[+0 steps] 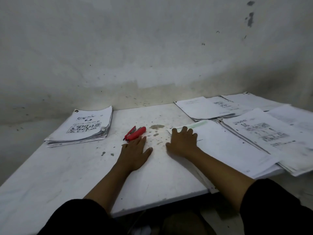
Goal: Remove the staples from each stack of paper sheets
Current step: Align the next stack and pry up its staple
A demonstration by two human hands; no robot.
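Note:
A thick stack of printed sheets (81,128) lies at the table's far left. A red stapler (135,133) rests near the middle, its jaw open. My left hand (135,153) lies flat on the table just below the stapler, fingertips close to it, holding nothing. My right hand (183,142) rests palm down on the left corner of a near paper stack (225,146), fingers spread. More printed stacks overlap to the right (264,133) and at the back right (201,107).
The white table (67,172) has brown stains (156,127) in the middle, between my hands and beyond them. A stained white wall (152,56) stands right behind the table. The right-hand papers overhang the table's right edge.

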